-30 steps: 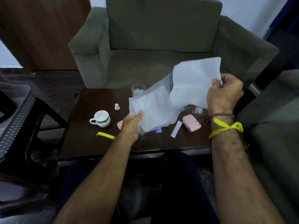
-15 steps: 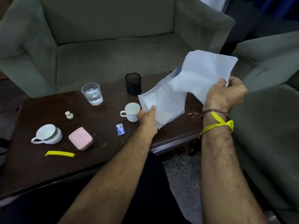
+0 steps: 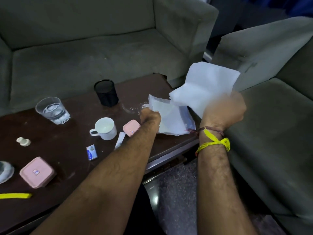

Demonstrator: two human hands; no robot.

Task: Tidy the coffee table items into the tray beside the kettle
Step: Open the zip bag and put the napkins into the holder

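My left hand (image 3: 149, 117) is closed on the near-left edge of a white plastic pouch (image 3: 171, 119) that lies over the right end of the coffee table (image 3: 71, 145). My right hand (image 3: 225, 109), blurred, is fisted around the lower corner of a white paper sheet (image 3: 206, 85), which stands up above the pouch and out past the table's right edge. The two hands sit close together, the pouch between them.

Just left of my left wrist lies a small pink box (image 3: 131, 128), with a white sachet (image 3: 120, 141) beside it and a white cup (image 3: 105, 128) a little farther left. A matchbox-like blue packet (image 3: 91, 152) is nearer me. Well to the left are a glass of water (image 3: 52, 110), a larger pink box (image 3: 37, 172), a yellow strip (image 3: 15, 195) and a small white knob (image 3: 23, 141). A black mesh holder (image 3: 106, 92) stands toward the table's far edge.
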